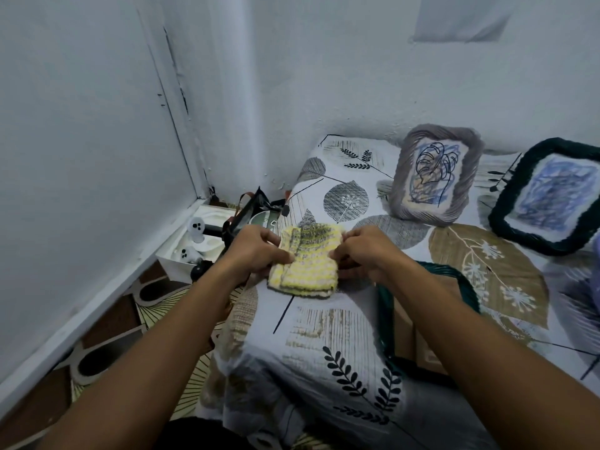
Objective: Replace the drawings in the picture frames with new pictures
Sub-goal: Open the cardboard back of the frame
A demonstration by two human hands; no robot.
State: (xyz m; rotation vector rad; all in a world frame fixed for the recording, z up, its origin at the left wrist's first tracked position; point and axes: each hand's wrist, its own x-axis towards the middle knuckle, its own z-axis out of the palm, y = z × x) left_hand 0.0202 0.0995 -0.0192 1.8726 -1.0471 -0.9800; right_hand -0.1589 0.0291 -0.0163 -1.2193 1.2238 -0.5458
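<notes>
A small yellow and white yarn-wrapped picture frame [306, 259] lies on the leaf-print bedsheet [324, 326], held at both sides. My left hand [256, 248] grips its left edge, thumb on top. My right hand [363, 251] pinches its right edge. A grey yarn frame [435, 172] with a leaf line drawing leans against the wall. A dark green yarn frame [548, 196] with a blue scribble drawing lies tilted at the right. Under my right forearm lies another green-edged frame [418, 319] with its brown back up.
Beside the bed on the left, a white box [191, 238] holds white controllers. Dark straps and a black object [250, 206] sit between that box and the bed. A patterned floor [123, 323] runs along the white wall. A paper sheet [461, 17] hangs on the far wall.
</notes>
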